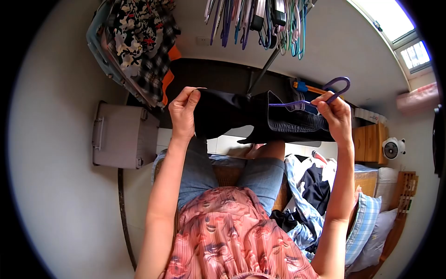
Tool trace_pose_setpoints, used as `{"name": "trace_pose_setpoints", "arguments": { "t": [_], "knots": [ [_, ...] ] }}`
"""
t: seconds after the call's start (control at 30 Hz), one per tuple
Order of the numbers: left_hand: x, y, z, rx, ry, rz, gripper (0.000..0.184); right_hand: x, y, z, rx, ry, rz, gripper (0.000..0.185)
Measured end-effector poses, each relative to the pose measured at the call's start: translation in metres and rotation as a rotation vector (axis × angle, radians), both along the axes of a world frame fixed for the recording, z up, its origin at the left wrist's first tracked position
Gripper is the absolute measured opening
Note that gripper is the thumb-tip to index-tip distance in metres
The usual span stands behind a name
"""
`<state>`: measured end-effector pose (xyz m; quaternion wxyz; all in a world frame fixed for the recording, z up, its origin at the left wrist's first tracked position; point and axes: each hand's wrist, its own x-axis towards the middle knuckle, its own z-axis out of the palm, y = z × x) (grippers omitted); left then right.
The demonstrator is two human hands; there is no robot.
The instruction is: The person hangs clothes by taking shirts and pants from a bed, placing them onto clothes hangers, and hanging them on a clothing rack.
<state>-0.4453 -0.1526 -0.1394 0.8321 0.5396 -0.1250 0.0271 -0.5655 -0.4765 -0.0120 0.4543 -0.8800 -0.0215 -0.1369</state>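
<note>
Stretched between my hands, in front of my knees, is a pair of black pants (232, 114) with a gathered elastic waistband on the right. My left hand (184, 111) pinches the far left end of the fabric between thumb and fingers. At the waistband side, my right hand (337, 116) is closed on a purple clothes hanger (344, 83), its hook sticking up above the fingers. Part of the hanger runs into the waist opening, where the cloth hides the rest. Whether my right fingers also grip the waistband, I cannot tell.
Several hangers (255, 23) hang from a rack overhead. Patterned clothes (134, 46) hang at the upper left, above a grey storage box (123, 135). Beside me on the right lie piled clothes (309, 190) and pillows (364, 228). A small fan (393, 149) stands by a wooden cabinet (370, 142).
</note>
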Motion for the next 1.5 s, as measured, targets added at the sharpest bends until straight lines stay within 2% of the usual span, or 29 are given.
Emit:
{"name": "trace_pose_setpoints", "arguments": {
  "t": [0.1, 0.23, 0.27, 0.37, 0.4, 0.43, 0.5, 0.53, 0.63, 0.7, 0.87, 0.97, 1.0, 1.1, 1.13, 1.23, 1.3, 1.37, 1.43, 1.5],
  "knots": [
    [-0.008, 0.003, 0.011, 0.136, -0.102, 0.020, 0.016, 0.003, 0.006, -0.002, -0.103, -0.065, -0.106, 0.014],
    [-0.014, 0.007, 0.009, 0.300, -0.172, 0.051, 0.015, -0.001, 0.000, -0.004, 0.154, -0.138, -0.129, 0.015],
    [-0.009, 0.012, 0.008, 0.551, -0.251, 0.098, 0.015, -0.003, -0.008, -0.005, 0.171, -0.125, -0.085, 0.016],
    [-0.008, 0.006, 0.022, 0.649, -0.286, 0.134, 0.021, -0.003, -0.006, -0.007, 0.220, -0.165, -0.054, 0.018],
    [-0.009, 0.001, 0.029, 0.553, -0.289, 0.083, 0.024, -0.002, -0.005, -0.010, 0.250, -0.170, -0.047, 0.020],
    [-0.009, -0.002, 0.037, 0.582, -0.331, 0.025, 0.030, -0.002, -0.005, -0.010, 0.242, -0.154, -0.044, 0.020],
    [-0.007, -0.006, 0.045, 0.467, -0.250, -0.210, 0.032, -0.001, -0.004, -0.007, 0.224, -0.123, -0.039, 0.019],
    [-0.003, -0.011, 0.046, 0.507, -0.372, -0.193, 0.029, 0.000, -0.003, -0.004, 0.192, -0.139, -0.042, 0.018],
    [0.001, -0.012, 0.050, 0.597, -0.277, -0.220, 0.023, 0.003, 0.001, 0.005, 0.132, -0.157, -0.064, 0.015],
    [0.003, -0.013, 0.054, 0.495, -0.244, -0.260, 0.020, 0.005, 0.002, 0.013, 0.139, -0.166, -0.042, 0.015],
    [0.002, -0.014, 0.063, 0.591, -0.332, -0.082, 0.021, 0.011, 0.005, 0.023, 0.063, -0.210, 0.016, 0.015],
    [0.001, -0.011, 0.063, 0.467, -0.315, 0.056, 0.022, 0.014, 0.013, 0.024, -0.013, -0.194, 0.018, 0.011],
    [-0.005, -0.015, 0.073, 0.386, -0.363, 0.104, 0.022, 0.018, 0.018, 0.020, -0.060, -0.162, -0.007, 0.008],
    [-0.014, -0.007, 0.083, 0.492, -0.345, 0.104, 0.020, 0.020, 0.031, 0.018, -0.303, -0.098, 0.001, 0.005],
    [-0.010, -0.007, 0.083, 0.544, -0.351, 0.095, 0.019, 0.021, 0.030, 0.016, -0.159, -0.145, 0.004, 0.006],
    [-0.002, -0.005, 0.081, 0.692, -0.323, 0.073, 0.017, 0.026, 0.015, 0.028, 0.045, -0.271, 0.023, 0.008],
    [0.002, -0.006, 0.081, 0.759, -0.247, 0.041, 0.016, 0.029, 0.017, 0.025, 0.072, -0.251, 0.053, 0.009],
    [0.002, -0.012, 0.079, 0.754, -0.395, 0.065, 0.016, 0.032, 0.022, 0.021, 0.038, -0.238, 0.026, 0.010],
    [0.000, -0.021, 0.082, 0.812, -0.664, 0.100, 0.020, 0.035, 0.030, 0.017, 0.093, -0.243, 0.039, 0.011],
    [-0.008, -0.031, 0.087, 0.869, -0.624, 0.004, 0.026, 0.037, 0.036, 0.016, 0.149, -0.194, 0.079, 0.011]
  ]
}}
